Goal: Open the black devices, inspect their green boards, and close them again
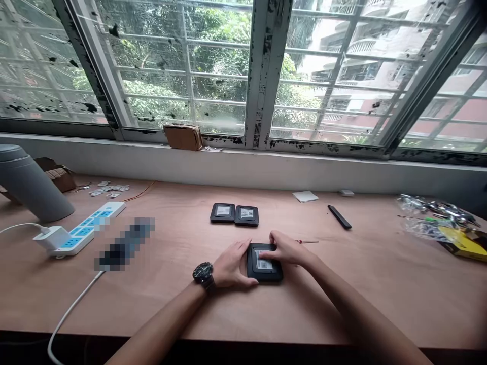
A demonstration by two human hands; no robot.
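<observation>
A black rounded-square device (264, 275) with a white printed label lies flat on the wooden table (190, 314), in front of me. My left hand (234, 264), with a black wristwatch (203, 274) on its wrist, grips the device's left edge. My right hand (287, 248) rests on its upper right part, fingers across the label. Two similar labelled black devices (222, 212) (246, 215) sit side by side farther back. A small red-handled screwdriver (307, 242) lies just beyond my right hand, partly hidden by it.
A blue-and-white power strip (81, 229) with a white plug and cable lies at left, beside a pixelated object (125, 244). A grey cylinder (28, 182) stands far left. A black stick (339, 217), a plastic bag of metal parts (433, 213) and a yellow box (462, 243) lie right.
</observation>
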